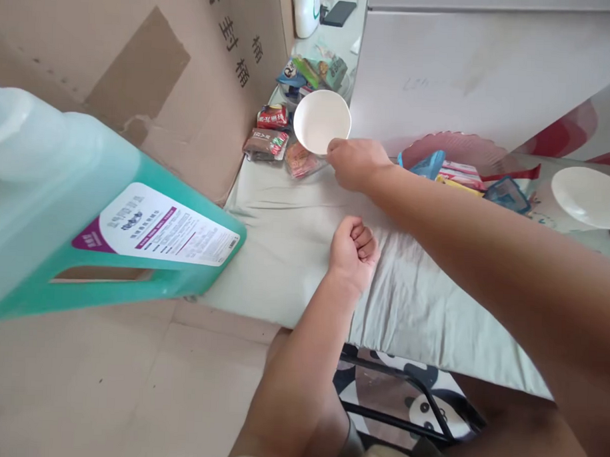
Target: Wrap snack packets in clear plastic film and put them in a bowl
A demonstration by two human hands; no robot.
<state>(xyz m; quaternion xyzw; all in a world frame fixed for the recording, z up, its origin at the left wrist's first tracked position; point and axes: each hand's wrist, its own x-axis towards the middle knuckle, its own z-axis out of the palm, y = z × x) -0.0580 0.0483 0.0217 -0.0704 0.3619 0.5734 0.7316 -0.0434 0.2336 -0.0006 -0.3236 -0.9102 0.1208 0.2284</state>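
Observation:
My right hand (356, 162) reaches far over the table and grips the rim of a white paper bowl (321, 120), tilted with its inside facing me. My left hand (353, 247) rests as a loose fist on the pale green cloth (294, 255) covering the table, with nothing visible in it. Several snack packets (268, 142) lie just beside and below the bowl.
A large teal jug with a white label (109, 228) looms at the near left. A big cardboard box (155, 70) stands behind it. A pink plate (455, 150) with packets and a white bowl (589, 196) sit at the right. A black stool frame (404, 398) is below.

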